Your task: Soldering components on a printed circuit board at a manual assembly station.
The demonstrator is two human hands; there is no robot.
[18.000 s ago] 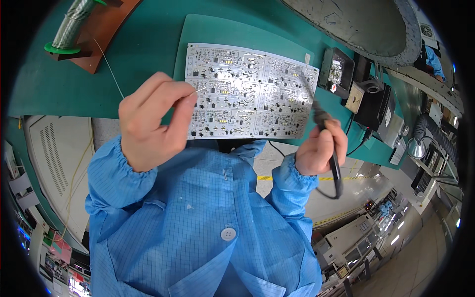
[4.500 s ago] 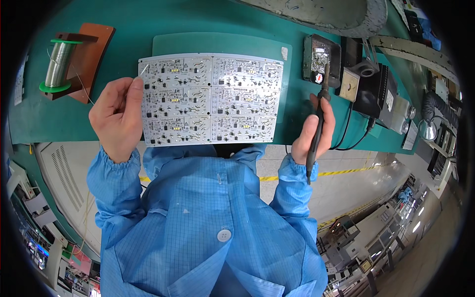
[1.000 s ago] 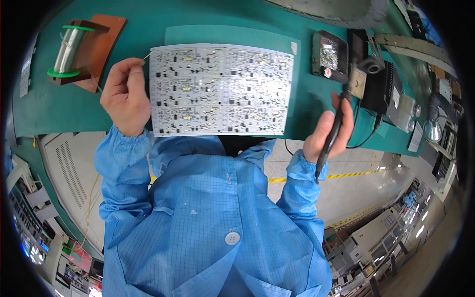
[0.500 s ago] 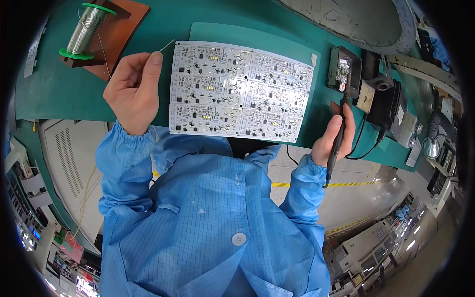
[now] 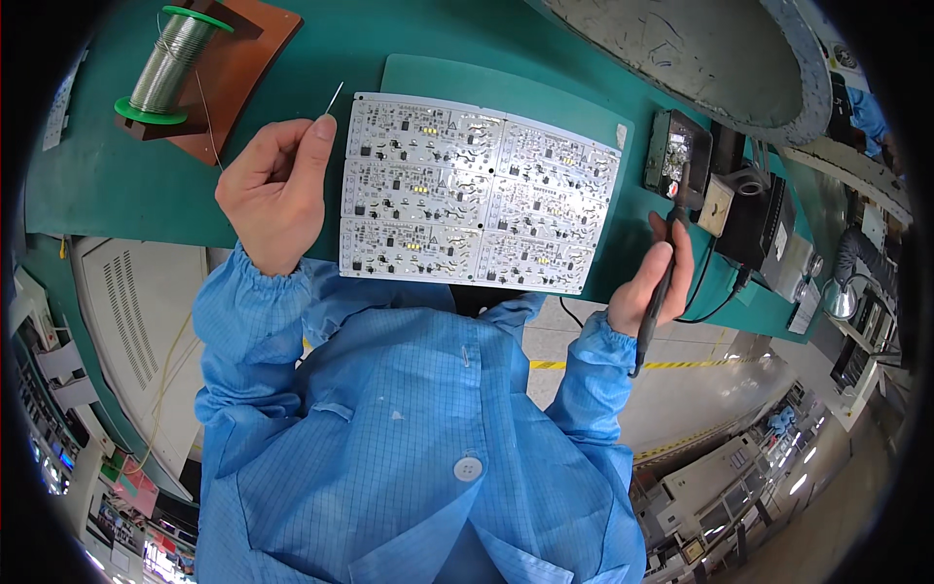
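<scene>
My left hand (image 5: 277, 190) is closed, thumb against the fingers, pinching solder wire (image 5: 336, 97) whose short end sticks up past the thumb. That wire runs back toward a spool of solder (image 5: 173, 68) with green rims at the far left. My right hand (image 5: 654, 277) grips a black soldering iron (image 5: 660, 304), its tip pointing away from me over a small dark box (image 5: 678, 156) with bits of solder in it. Between my hands lies a white panel of circuit boards (image 5: 477, 195) with small black and yellow parts; neither hand touches it.
Under the panel is a green mat (image 5: 467, 78) on the green bench (image 5: 107, 185). The spool rests on a brown stand (image 5: 243, 73). A black soldering station (image 5: 754, 224) with a cable stands right of the box. A large grey-rimmed round object (image 5: 700, 49) overhangs the far right.
My left hand has shifted slightly right, and the wire end points more steeply upward. The panel appears a little lower in view. The soldering iron stays over the box, nearly unmoved.
</scene>
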